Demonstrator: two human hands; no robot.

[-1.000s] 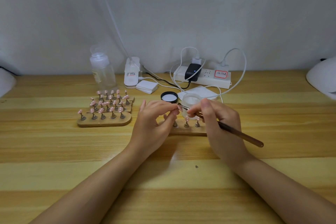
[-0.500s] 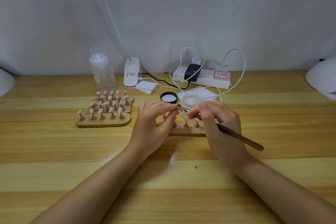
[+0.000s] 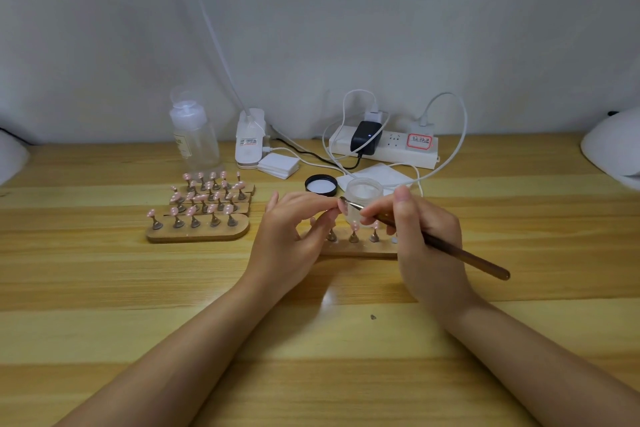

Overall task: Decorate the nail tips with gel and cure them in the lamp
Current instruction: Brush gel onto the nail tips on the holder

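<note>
Little has moved since the earlier frame. The left hand (image 3: 294,239) pinches a glossy pink nail tip (image 3: 343,206). The right hand (image 3: 424,236) grips a slim brown brush (image 3: 450,248) touching it.

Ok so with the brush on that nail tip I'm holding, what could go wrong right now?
1. The open gel jar stands right behind both hands; the right hand or the brush could tip it.
2. The left hand pinches one nail tip in mid-air; a slip may smear the gel.
3. The holder strip of tips lies under your hands; a lowered wrist might knock them.
</note>
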